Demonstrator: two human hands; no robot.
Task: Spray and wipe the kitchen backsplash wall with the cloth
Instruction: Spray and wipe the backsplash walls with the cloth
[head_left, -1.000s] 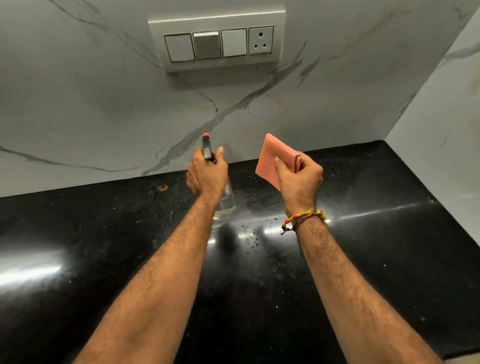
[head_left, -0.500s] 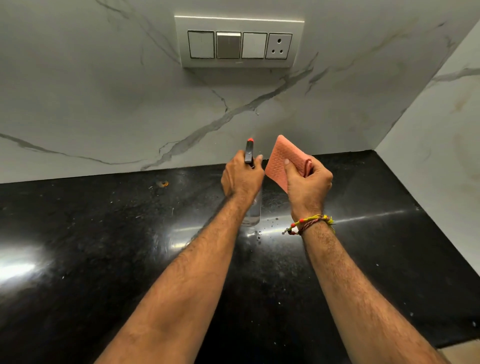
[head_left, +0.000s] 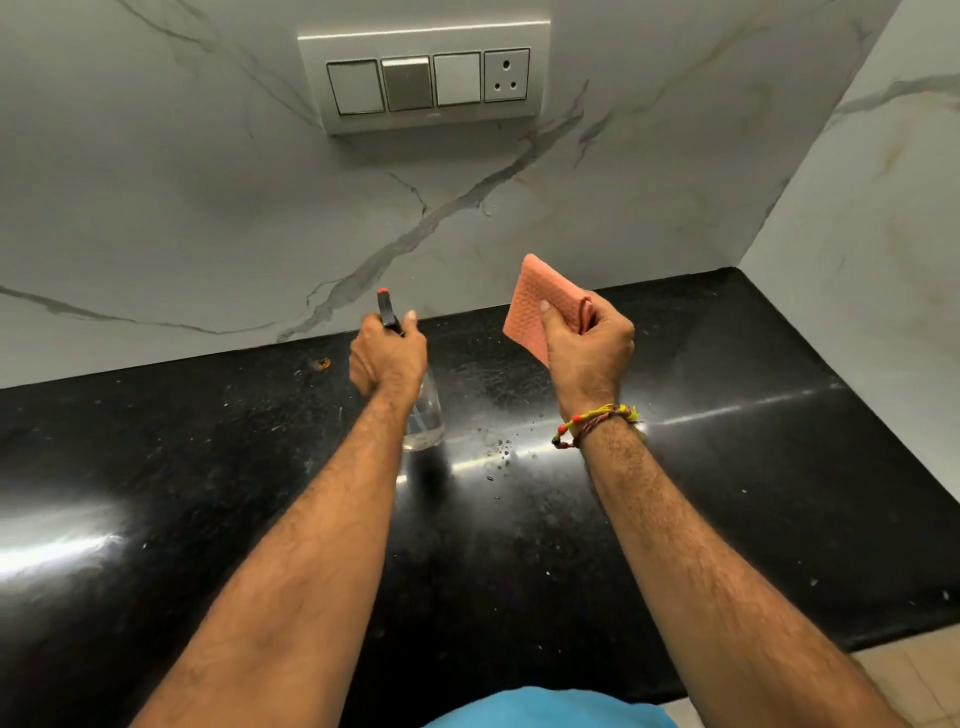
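Observation:
The backsplash wall (head_left: 208, 218) is white marble with grey veins, rising behind a black counter. My left hand (head_left: 387, 361) grips a clear spray bottle (head_left: 425, 415) with a black, red-tipped nozzle pointed at the wall; the hand hides most of the bottle's head. My right hand (head_left: 587, 353) is closed on a folded pink cloth (head_left: 537, 306), held upright above the counter and a short way off the wall. A coloured thread band circles the right wrist.
A switch panel (head_left: 428, 78) with three switches and a socket sits high on the wall. The black counter (head_left: 156, 467) carries crumbs, specks and a few water drops near the bottle. A side wall (head_left: 872, 260) closes the right corner.
My left hand with the spray bottle moved right toward the cloth, then back left. My right hand rose slightly with the cloth. The view dropped back a little.

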